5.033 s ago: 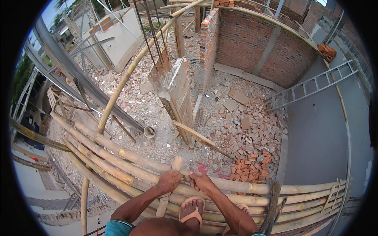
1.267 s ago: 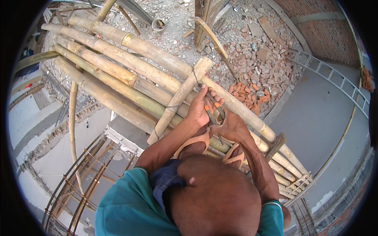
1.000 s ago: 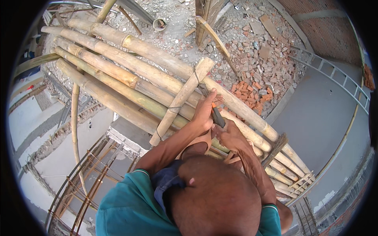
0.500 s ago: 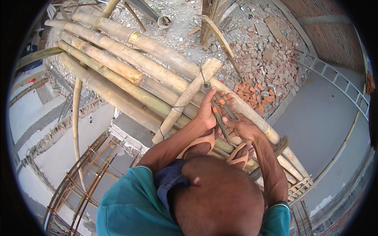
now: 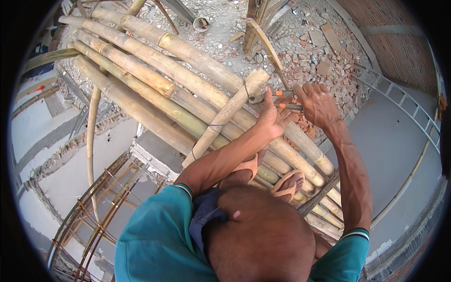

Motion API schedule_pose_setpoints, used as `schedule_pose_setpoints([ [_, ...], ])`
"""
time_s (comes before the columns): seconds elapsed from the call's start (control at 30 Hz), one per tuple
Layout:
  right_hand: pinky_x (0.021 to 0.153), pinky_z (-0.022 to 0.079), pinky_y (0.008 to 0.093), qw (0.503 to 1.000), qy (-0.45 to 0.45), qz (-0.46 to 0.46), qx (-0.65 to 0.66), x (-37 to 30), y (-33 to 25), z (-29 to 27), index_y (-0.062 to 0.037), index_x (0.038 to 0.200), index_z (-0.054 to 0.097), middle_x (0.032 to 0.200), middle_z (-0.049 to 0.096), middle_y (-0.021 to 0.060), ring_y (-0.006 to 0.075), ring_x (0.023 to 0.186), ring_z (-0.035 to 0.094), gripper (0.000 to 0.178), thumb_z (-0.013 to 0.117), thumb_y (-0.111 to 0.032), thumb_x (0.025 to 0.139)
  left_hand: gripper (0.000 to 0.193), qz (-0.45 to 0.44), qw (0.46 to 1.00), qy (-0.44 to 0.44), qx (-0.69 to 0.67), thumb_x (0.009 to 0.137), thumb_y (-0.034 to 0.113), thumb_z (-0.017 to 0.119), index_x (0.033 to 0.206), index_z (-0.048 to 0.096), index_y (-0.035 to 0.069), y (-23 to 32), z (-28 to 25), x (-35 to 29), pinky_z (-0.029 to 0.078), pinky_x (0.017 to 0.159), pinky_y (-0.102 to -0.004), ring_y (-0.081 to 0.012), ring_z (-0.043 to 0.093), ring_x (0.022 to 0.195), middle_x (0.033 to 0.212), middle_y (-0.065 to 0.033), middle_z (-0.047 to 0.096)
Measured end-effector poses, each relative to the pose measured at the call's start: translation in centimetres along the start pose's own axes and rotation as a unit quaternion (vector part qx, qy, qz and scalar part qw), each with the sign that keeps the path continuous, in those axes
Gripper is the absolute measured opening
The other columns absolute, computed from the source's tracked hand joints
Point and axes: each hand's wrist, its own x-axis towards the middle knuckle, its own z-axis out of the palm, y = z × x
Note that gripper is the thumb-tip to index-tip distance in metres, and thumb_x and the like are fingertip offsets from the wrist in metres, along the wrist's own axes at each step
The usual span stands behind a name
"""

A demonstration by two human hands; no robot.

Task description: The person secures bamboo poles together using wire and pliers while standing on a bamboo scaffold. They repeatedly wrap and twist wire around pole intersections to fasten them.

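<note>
A pair of pincers (image 5: 284, 93) with orange bands on dark handles lies nearly level, its jaws at the upper end of a bamboo crosspiece (image 5: 230, 114), near a dark wire tie. My right hand (image 5: 319, 104) is closed around the outer ends of the handles. My left hand (image 5: 272, 117) is beside the jaws, thumb raised and stretched out; its other fingers show only in part and look extended below the handles. Thin wire ties (image 5: 216, 126) bind the crosspiece across several long bamboo poles (image 5: 197, 77). My sandalled feet (image 5: 289, 184) stand on the poles.
Broken bricks and rubble (image 5: 300, 61) cover the ground below, with a pale bucket (image 5: 201, 23) at the top. A ladder (image 5: 401, 96) leans at the right. Rusty rebar (image 5: 89, 216) stands at lower left, and an upright wooden post (image 5: 253, 28) rises beyond the poles.
The pincers have swung from pointing down towards me to lying sideways. My right hand has moved up and right with the handles; my left hand has shifted slightly right.
</note>
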Motion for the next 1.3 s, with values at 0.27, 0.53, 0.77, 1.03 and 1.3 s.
schedule_pose_setpoints([
  [0.27, 0.078, 0.056, 0.0514, 0.954, -0.201, 0.040, 0.221, 0.5, 0.1, -1.1, -0.0025, 0.108, 0.069, 0.092, 0.071, 0.0217, 0.0416, 0.082, 0.070, 0.024, 0.065, -0.012, 0.087, 0.086, -0.043, 0.995, -0.074, 0.047, 0.089, 0.080, 0.055, 0.142, 0.047, 0.012, -1.9, -3.1, -1.3, 0.037, 0.118, -0.0450, -0.0226, 0.047, 0.139, 0.148, -0.0092, 0.053],
  [0.53, 0.060, 0.052, 0.0401, 0.498, -0.297, 0.329, 0.745, -5.0, -9.7, -0.5, 0.0037, 0.126, 0.056, 0.083, 0.061, 0.0107, 0.0253, 0.068, 0.063, 0.051, 0.073, -0.033, 0.095, 0.040, -0.088, 0.989, -0.123, 0.007, 0.095, 0.055, 0.070, 0.091, 0.058, 0.018, 1.0, -5.5, -4.2, 0.058, 0.084, -0.0449, -0.0203, 0.066, 0.090, 0.082, -0.0004, 0.063],
  [0.77, 0.079, 0.045, 0.0421, 0.988, 0.058, 0.129, -0.055, -4.7, -8.8, -2.0, -0.0034, 0.122, 0.060, 0.095, 0.061, 0.0109, 0.0291, 0.085, 0.062, 0.037, 0.064, -0.017, 0.088, 0.043, 0.036, 0.990, -0.058, -0.122, 0.101, 0.055, 0.061, 0.079, 0.052, 0.020, -1.3, -0.9, -0.5, 0.051, 0.080, -0.0396, -0.0180, 0.061, 0.078, 0.074, 0.0038, 0.060],
  [1.03, 0.085, 0.052, 0.0432, 0.997, 0.005, -0.044, -0.067, 2.6, 0.2, -3.4, -0.0071, 0.104, 0.061, 0.096, 0.066, 0.0113, 0.0264, 0.093, 0.066, 0.014, 0.060, -0.015, 0.092, 0.043, 0.023, 0.999, -0.033, -0.009, 0.102, 0.051, 0.063, 0.110, 0.063, 0.009, 0.3, 2.9, -0.9, 0.054, 0.093, -0.0462, -0.0239, 0.062, 0.108, 0.112, -0.0084, 0.066],
  [1.3, 0.086, 0.051, 0.0443, 0.998, -0.067, -0.013, -0.009, 4.1, 0.4, -3.4, -0.0065, 0.102, 0.061, 0.093, 0.065, 0.0129, 0.0320, 0.093, 0.067, 0.018, 0.063, -0.011, 0.085, 0.046, 0.476, 0.766, 0.000, 0.433, 0.102, 0.041, 0.063, 0.113, 0.061, -0.003, 10.2, -0.9, -3.7, 0.054, 0.088, -0.0430, -0.0271, 0.065, 0.095, 0.106, -0.0124, 0.066],
])
